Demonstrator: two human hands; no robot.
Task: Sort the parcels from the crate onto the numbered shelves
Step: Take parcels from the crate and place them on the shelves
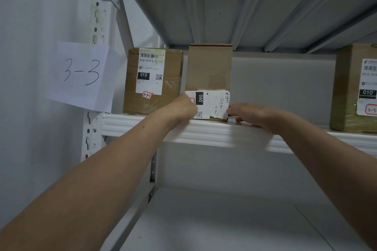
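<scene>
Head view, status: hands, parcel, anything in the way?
Left hand on tall brown cardboard parcel, lower left, fingers hidden; right hand flat, touching lower right. Parcel upright on white metal shelf. Taped brown box close on its left.

Slim parcel (210, 67), brown card, upright, torn white lbl "060" turned sideways, at front lip of shelf (204, 130), squat parcel (153, 81), lbl "010", tag "3-3-1", shelf's L end, third parcel (350, 91), shelf's R, cropped
</scene>
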